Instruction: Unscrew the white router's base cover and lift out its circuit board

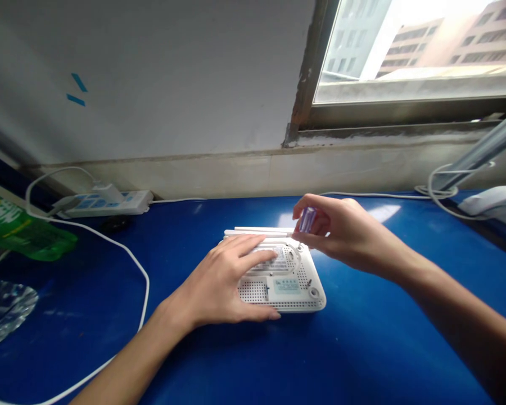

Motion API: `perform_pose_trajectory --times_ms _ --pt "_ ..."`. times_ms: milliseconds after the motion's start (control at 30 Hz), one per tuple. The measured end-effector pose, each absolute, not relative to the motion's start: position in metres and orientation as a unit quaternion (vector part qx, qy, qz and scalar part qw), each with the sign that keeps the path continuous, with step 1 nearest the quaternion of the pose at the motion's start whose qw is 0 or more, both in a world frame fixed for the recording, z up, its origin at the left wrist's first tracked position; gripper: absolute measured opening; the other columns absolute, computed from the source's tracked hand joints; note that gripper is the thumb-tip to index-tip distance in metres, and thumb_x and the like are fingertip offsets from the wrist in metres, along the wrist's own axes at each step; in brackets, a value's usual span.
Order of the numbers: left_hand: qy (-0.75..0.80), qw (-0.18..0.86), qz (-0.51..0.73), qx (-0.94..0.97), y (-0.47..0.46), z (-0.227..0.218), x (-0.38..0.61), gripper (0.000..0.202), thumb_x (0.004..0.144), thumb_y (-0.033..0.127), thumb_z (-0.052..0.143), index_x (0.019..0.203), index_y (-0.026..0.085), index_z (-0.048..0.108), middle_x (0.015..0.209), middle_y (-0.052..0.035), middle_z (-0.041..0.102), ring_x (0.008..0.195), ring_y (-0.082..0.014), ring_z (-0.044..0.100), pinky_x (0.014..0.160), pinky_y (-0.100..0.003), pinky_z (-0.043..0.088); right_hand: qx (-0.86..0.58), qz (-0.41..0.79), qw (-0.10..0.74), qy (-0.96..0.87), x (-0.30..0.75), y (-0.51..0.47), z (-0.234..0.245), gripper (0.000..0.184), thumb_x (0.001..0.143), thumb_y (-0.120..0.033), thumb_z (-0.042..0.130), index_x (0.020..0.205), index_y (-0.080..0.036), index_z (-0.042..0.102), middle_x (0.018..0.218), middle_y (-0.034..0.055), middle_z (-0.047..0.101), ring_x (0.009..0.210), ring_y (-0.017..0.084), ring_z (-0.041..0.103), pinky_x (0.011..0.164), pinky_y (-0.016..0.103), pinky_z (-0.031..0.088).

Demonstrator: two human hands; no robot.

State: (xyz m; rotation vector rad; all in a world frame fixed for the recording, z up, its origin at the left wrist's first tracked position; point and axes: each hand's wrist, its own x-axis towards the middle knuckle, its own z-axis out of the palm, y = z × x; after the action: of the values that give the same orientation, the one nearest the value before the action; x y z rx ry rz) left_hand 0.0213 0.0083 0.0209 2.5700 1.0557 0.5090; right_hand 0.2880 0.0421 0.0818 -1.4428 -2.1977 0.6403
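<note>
A white router (295, 301) lies upside down on the blue table, its vented underside and printed labels facing up and its antennas folded along the far edge. My left hand (231, 275) spans it, with fingers over the top and the thumb along the near edge. A small dark screw (309, 283) stands up near the router's right front corner. Over the far right corner, my right hand (337, 230) pinches a short see-through purple handle (307, 219), like a screwdriver's. Whatever shaft it has cannot be made out behind the fingers.
A white power strip (130, 203) with plugs sits against the wall at the left, a dark object (114, 223) before it. A white cable (145, 275) loops across the table's left side. A green bottle (29, 230) and clear plastic (4, 309) lie far left. Cable coils (436, 188) wrap a metal post.
</note>
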Motion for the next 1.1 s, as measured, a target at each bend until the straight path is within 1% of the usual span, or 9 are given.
perform_pose_trajectory --times_ms 133,233,433,567,667,767,867,933,1100 --pt "0.364 0.138 0.187 0.902 0.008 0.022 0.022 0.088 0.072 0.069 0.088 0.145 0.026 0.067 0.157 -0.0143 0.059 0.144 -0.0384 0.056 0.122 -0.058 0.041 -0.495 0.305 0.291 -0.759 0.292 0.029 0.061 0.021 0.095 -0.038 0.071 0.106 -0.022 0.061 0.083 0.0035 0.078 0.073 0.021 0.078 0.063 0.028 0.058" --pt "0.369 0.126 0.187 0.902 0.008 0.022 0.024 0.087 0.071 0.071 0.088 0.144 0.028 0.069 0.155 -0.0138 0.061 0.142 -0.0402 0.057 0.121 -0.061 0.041 -0.469 0.341 0.33 -0.745 0.293 0.025 0.044 0.023 0.099 -0.041 0.068 0.107 -0.023 0.057 0.088 0.0049 0.079 0.075 0.022 0.08 0.067 0.03 0.061" --pt "0.389 0.104 0.191 0.895 0.008 0.02 0.025 0.084 0.073 0.07 0.087 0.143 0.027 0.07 0.157 -0.0164 0.059 0.144 -0.0425 0.055 0.118 -0.063 0.043 -0.453 0.242 0.399 -0.76 0.292 0.024 0.022 0.035 0.101 -0.034 0.066 0.132 -0.023 0.055 0.092 0.0035 0.079 0.076 0.021 0.08 0.073 0.034 0.063" --pt "0.389 0.131 0.179 0.894 0.009 0.02 0.025 0.085 0.075 0.071 0.086 0.146 0.027 0.068 0.16 -0.0157 0.056 0.148 -0.0415 0.051 0.122 -0.064 0.038 -0.422 0.22 0.477 -0.739 0.294 0.021 0.02 0.042 0.098 -0.031 0.073 0.136 -0.025 0.057 0.095 0.0026 0.079 0.08 0.021 0.08 0.078 0.037 0.067" --pt "0.387 0.142 0.177 0.894 0.01 0.02 0.023 0.084 0.077 0.07 0.085 0.147 0.028 0.067 0.162 -0.0152 0.054 0.15 -0.0406 0.049 0.124 -0.065 0.034 -0.412 0.236 0.534 -0.699 0.293 0.015 0.026 0.042 0.095 -0.029 0.077 0.132 -0.028 0.056 0.093 0.0007 0.077 0.076 0.02 0.079 0.073 0.037 0.068" --pt "0.384 0.147 0.184 0.893 0.01 0.018 0.022 0.083 0.077 0.069 0.086 0.146 0.028 0.067 0.162 -0.0153 0.054 0.15 -0.0412 0.049 0.124 -0.065 0.034 -0.418 0.27 0.567 -0.657 0.29 0.01 0.035 0.042 0.093 -0.03 0.079 0.128 -0.031 0.055 0.089 -0.0008 0.077 0.068 0.02 0.077 0.068 0.038 0.068" --pt "0.385 0.149 0.185 0.892 0.011 0.017 0.022 0.083 0.077 0.068 0.086 0.147 0.029 0.066 0.162 -0.0151 0.054 0.149 -0.0413 0.049 0.123 -0.065 0.035 -0.431 0.302 0.572 -0.629 0.29 0.008 0.041 0.04 0.093 -0.032 0.078 0.126 -0.032 0.055 0.084 -0.001 0.077 0.065 0.021 0.076 0.067 0.041 0.067" --pt "0.384 0.149 0.183 0.893 0.011 0.017 0.021 0.084 0.077 0.068 0.086 0.148 0.029 0.065 0.162 -0.0145 0.053 0.15 -0.0411 0.049 0.124 -0.064 0.035 -0.429 0.321 0.565 -0.627 0.291 0.01 0.041 0.039 0.093 -0.035 0.079 0.125 -0.031 0.056 0.081 -0.001 0.077 0.061 0.022 0.075 0.062 0.041 0.066" --pt "0.387 0.145 0.183 0.892 0.012 0.016 0.021 0.084 0.077 0.068 0.086 0.149 0.031 0.065 0.162 -0.0133 0.053 0.15 -0.0411 0.048 0.124 -0.063 0.036 -0.421 0.344 0.553 -0.631 0.296 0.013 0.039 0.036 0.092 -0.037 0.08 0.119 -0.026 0.06 0.071 -0.0031 0.074 0.053 0.019 0.071 0.048 0.032 0.06"
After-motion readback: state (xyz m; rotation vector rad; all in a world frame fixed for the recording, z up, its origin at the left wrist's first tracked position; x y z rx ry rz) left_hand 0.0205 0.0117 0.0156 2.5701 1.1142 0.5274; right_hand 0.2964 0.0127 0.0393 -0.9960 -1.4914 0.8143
